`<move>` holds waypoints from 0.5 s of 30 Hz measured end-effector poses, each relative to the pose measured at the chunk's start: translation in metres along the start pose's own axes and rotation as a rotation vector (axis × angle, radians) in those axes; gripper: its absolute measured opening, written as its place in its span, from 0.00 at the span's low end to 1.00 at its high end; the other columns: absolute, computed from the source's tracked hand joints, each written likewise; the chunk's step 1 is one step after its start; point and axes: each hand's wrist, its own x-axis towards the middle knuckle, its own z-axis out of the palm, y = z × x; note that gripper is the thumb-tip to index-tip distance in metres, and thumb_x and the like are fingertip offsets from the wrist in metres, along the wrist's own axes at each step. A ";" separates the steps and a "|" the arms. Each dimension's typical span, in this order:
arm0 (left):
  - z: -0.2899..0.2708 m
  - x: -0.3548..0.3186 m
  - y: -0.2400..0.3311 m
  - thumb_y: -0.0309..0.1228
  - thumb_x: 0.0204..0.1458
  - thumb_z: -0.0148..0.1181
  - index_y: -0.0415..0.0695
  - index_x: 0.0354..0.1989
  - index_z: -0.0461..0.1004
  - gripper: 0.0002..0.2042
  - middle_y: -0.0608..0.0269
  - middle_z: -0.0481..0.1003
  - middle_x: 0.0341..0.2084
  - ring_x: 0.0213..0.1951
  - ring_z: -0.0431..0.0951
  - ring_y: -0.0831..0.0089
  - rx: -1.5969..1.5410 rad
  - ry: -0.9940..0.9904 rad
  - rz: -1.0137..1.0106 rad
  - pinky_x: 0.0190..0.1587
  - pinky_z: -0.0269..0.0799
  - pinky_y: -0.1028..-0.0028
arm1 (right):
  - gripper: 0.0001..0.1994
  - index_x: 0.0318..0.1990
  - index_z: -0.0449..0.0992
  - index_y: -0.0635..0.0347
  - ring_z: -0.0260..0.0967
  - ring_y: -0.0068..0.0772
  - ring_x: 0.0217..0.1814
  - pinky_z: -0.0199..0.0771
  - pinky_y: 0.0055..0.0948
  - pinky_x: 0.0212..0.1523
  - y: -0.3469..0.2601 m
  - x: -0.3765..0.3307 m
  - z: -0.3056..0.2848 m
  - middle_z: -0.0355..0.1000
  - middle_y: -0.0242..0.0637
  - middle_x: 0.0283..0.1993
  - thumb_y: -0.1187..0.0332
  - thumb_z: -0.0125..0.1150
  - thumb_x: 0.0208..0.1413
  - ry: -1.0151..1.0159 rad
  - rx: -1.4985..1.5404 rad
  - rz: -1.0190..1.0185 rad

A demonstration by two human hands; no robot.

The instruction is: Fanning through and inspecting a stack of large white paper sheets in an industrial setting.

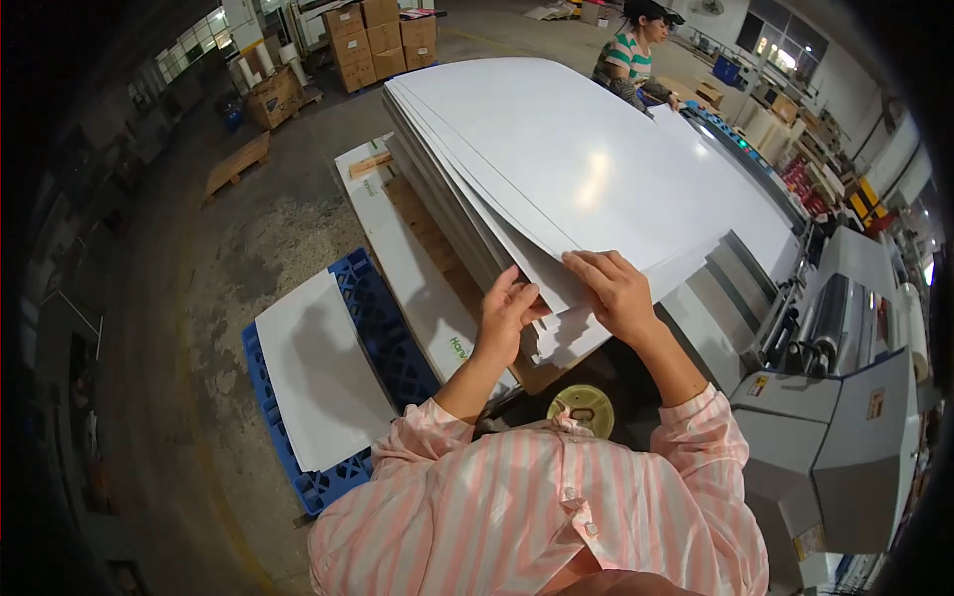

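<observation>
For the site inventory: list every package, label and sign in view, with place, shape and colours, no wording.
Cardboard boxes: far floor, top centre, brown cubes stacked on a pallet.
Single box: upper left, brown, on a pallet.
Machine labels: right, on the grey machine, small rectangles, yellow and white; an orange one beside.
Green print: on the white board under the sheet stack.

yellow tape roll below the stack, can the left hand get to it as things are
Probably yes, once it lets go. The left hand is gripping the near corner of the white sheets, while the yellow tape roll lies uncovered just below, close to the person's chest, with nothing between them.
</observation>
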 end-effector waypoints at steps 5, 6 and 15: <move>0.012 -0.003 0.005 0.30 0.54 0.55 0.38 0.52 0.60 0.19 0.63 0.73 0.32 0.30 0.74 0.77 0.044 0.054 -0.006 0.33 0.74 0.76 | 0.29 0.50 0.70 0.52 0.68 0.35 0.39 0.72 0.29 0.35 0.000 -0.002 -0.003 0.68 0.35 0.51 0.79 0.56 0.33 -0.036 -0.110 -0.132; 0.015 -0.003 0.005 0.31 0.54 0.55 0.39 0.53 0.60 0.20 0.63 0.73 0.32 0.30 0.75 0.77 0.080 0.106 -0.002 0.32 0.74 0.76 | 0.28 0.50 0.71 0.52 0.67 0.37 0.42 0.71 0.31 0.38 0.006 -0.008 0.002 0.66 0.36 0.52 0.78 0.57 0.34 -0.006 -0.036 -0.123; 0.010 -0.003 0.008 0.30 0.55 0.52 0.37 0.60 0.51 0.26 0.60 0.72 0.34 0.31 0.76 0.72 -0.050 0.039 -0.001 0.32 0.76 0.73 | 0.21 0.45 0.73 0.57 0.63 0.46 0.50 0.64 0.38 0.47 -0.002 -0.008 0.008 0.64 0.43 0.55 0.76 0.58 0.37 0.100 0.009 -0.034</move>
